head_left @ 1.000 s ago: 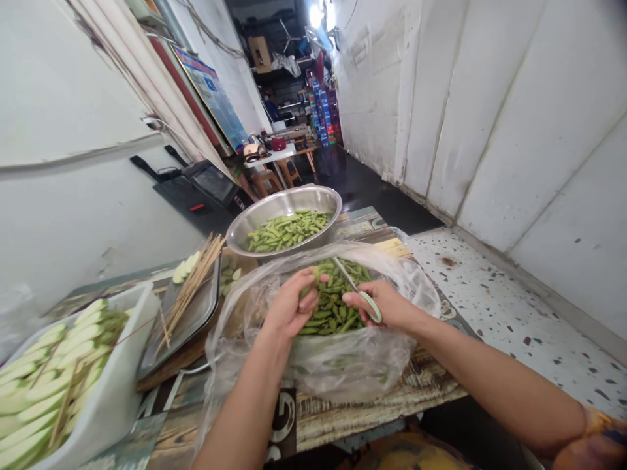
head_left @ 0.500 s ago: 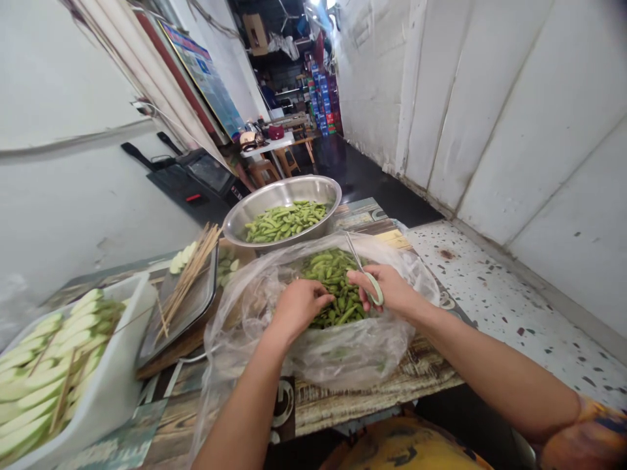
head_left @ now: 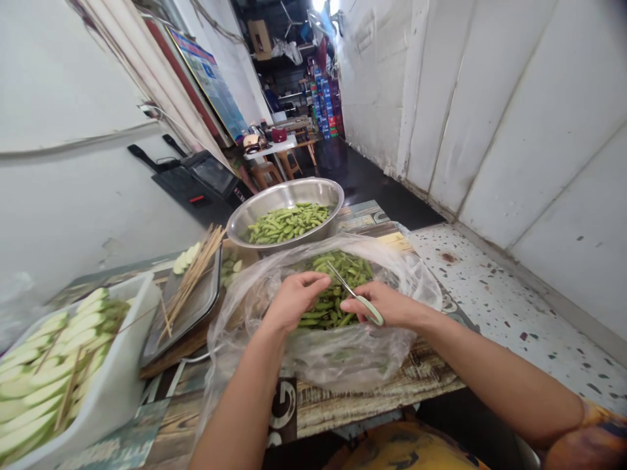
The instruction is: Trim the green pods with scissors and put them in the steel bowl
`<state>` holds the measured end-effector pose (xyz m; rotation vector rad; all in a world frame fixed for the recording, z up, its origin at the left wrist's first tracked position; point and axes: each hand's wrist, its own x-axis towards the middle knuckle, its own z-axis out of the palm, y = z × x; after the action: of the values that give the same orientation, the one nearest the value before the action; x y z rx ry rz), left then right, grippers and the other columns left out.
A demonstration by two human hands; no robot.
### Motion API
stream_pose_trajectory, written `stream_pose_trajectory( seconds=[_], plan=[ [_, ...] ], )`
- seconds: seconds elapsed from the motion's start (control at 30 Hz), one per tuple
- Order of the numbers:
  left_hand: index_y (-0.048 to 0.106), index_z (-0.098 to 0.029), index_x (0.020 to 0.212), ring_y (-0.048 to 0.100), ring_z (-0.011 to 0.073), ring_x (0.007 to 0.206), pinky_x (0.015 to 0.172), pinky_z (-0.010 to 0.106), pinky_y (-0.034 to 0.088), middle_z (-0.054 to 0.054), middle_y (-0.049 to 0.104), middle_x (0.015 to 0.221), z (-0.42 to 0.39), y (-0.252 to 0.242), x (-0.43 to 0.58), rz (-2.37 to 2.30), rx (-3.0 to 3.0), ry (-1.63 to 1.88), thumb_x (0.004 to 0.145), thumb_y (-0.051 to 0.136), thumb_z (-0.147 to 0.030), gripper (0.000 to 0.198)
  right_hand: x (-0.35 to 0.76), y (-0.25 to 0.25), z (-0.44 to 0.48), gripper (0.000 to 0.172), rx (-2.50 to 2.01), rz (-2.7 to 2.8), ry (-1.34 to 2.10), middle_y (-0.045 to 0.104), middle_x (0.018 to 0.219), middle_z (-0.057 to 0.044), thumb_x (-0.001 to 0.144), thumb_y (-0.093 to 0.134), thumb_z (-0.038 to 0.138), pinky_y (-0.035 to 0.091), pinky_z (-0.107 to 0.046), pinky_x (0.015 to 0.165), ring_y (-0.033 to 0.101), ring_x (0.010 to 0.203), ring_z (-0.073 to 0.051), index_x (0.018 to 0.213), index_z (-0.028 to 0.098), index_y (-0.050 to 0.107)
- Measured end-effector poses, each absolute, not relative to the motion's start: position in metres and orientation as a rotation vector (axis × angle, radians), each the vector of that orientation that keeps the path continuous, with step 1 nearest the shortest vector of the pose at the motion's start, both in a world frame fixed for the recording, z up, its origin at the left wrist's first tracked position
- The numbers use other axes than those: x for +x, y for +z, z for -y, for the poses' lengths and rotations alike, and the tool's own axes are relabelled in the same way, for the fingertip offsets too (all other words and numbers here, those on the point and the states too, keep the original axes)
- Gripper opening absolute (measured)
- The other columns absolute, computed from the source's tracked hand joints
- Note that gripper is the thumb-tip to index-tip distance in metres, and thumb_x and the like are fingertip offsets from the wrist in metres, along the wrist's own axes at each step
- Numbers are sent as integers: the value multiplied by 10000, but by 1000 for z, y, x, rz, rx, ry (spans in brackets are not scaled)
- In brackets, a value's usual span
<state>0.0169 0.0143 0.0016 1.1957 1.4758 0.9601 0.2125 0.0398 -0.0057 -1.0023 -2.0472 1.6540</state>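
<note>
While a steel bowl (head_left: 287, 212) stands far on the counter (head_left: 372, 398), a clear plastic bag (head_left: 353, 359) near it holds green pods (head_left: 333, 313); the right fingers (head_left: 365, 295) grip small scissors (head_left: 355, 294), the left fingers (head_left: 306, 284) lie open above, and the blades could tear the bag if they slip.

Green edamame pods (head_left: 327, 308) lie heaped loose inside a clear plastic bag (head_left: 345, 359), mouth wide open, sides crumpled. Small scissors (head_left: 349, 292) with pale green handles, thin metal blades angled up-left over the pods, sit in the right hand (head_left: 377, 307). Left hand (head_left: 296, 301) curled just beside them, above the pods. Steel bowl (head_left: 285, 197) just behind the bag, holding a shallow layer of more pods (head_left: 287, 223).
</note>
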Motion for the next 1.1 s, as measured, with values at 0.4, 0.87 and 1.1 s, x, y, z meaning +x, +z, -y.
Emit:
stream_pose_trajectory(
  seconds=[0.4,0.87,1.1],
  plan=[
    [610,-112,687,223,26,371,386,185,116,-77,337,398,-15,0,18,-1464,1181,966,666,685,-429,326,211,-13,-41,419,-1024,2104,1621,531,521,13,695,636,544,346,-199,441,489,480,-105,700,127,591],
    [579,-117,793,246,-4,368,383,164,143,-81,434,502,-20,2,21,-1223,893,1247,571,766,-266,326,209,-14,-45,459,-1000,1853,1645,502,426,24,702,614,564,322,-198,380,455,364,-87,528,158,491],
    [641,-150,841,444,48,471,443,187,293,-11,615,707,-22,-5,20,-1596,1233,1482,593,728,-294,299,210,-9,-41,442,-957,1945,1668,521,450,16,728,610,528,300,-197,404,439,391,-78,536,146,499]
  ],
)
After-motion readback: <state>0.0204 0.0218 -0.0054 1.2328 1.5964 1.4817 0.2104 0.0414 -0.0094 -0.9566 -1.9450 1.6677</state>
